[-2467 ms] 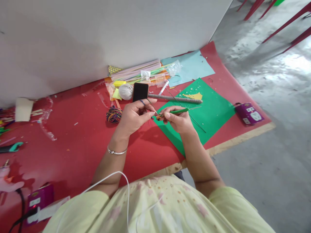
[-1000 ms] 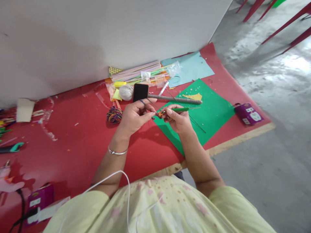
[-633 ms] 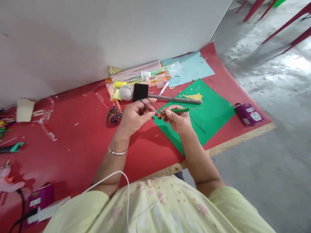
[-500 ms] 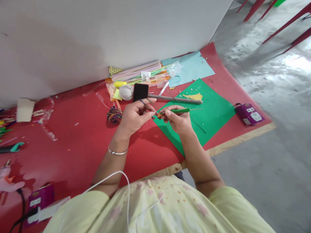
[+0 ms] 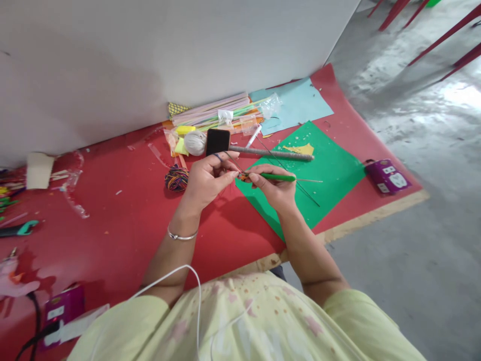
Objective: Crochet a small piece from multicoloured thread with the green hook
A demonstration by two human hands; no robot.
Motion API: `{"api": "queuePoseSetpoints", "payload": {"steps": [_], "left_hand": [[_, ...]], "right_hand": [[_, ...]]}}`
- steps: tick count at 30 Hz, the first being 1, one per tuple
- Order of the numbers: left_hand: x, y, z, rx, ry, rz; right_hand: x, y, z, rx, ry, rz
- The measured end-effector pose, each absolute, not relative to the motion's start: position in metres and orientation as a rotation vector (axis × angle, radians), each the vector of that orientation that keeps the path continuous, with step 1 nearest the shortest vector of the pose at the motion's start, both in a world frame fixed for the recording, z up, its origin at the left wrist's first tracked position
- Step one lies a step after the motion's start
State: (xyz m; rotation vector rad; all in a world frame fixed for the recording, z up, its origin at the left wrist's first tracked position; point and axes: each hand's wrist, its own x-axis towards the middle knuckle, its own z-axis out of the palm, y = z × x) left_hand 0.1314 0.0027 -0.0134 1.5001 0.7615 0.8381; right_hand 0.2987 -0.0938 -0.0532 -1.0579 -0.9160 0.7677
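Note:
My left hand (image 5: 208, 178) pinches a small piece of multicolored yarn work (image 5: 243, 176), with a dark strand running over its fingers. On the other side of that piece, my right hand (image 5: 276, 188) grips a green-handled crochet hook (image 5: 280, 177), held nearly level. The hook's working tip is hidden among the fingers and yarn. A thin rod shows to the right of the handle. Left of my left hand lies a dark multicolored yarn ball (image 5: 176, 178). Beneath my right hand is a green sheet (image 5: 330, 175).
A phone-like black rectangle (image 5: 218, 141) on a grey stick (image 5: 274, 153) lies behind my hands, beside a pale yarn ball (image 5: 195, 143). Pastel sticks (image 5: 214, 110) and a light blue sheet (image 5: 300, 105) lie at the wall. A purple socket box (image 5: 387, 175) stands at the right edge.
The green handle has turned slightly, its right end dipping, and more of it shows above my right hand. My left hand keeps its pinch, shifted barely leftward.

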Motion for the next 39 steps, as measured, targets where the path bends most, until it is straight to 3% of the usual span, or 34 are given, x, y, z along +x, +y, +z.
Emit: {"api": "queuePoseSetpoints", "payload": {"steps": [8, 18, 39], "left_hand": [[0.1323, 0.0041, -0.0178, 1.488, 0.755, 0.856], [0.1345, 0.0028, -0.0181, 1.473, 0.802, 0.870], [0.1357, 0.0027, -0.0169, 1.437, 0.791, 0.879]], "right_hand": [[0.2997, -0.0938, -0.0534, -1.075, -0.950, 0.703], [0.2969, -0.0962, -0.0496, -1.198, -1.147, 0.302], [0.2974, -0.0971, -0.0517, -1.176, -1.190, 0.297]]}}
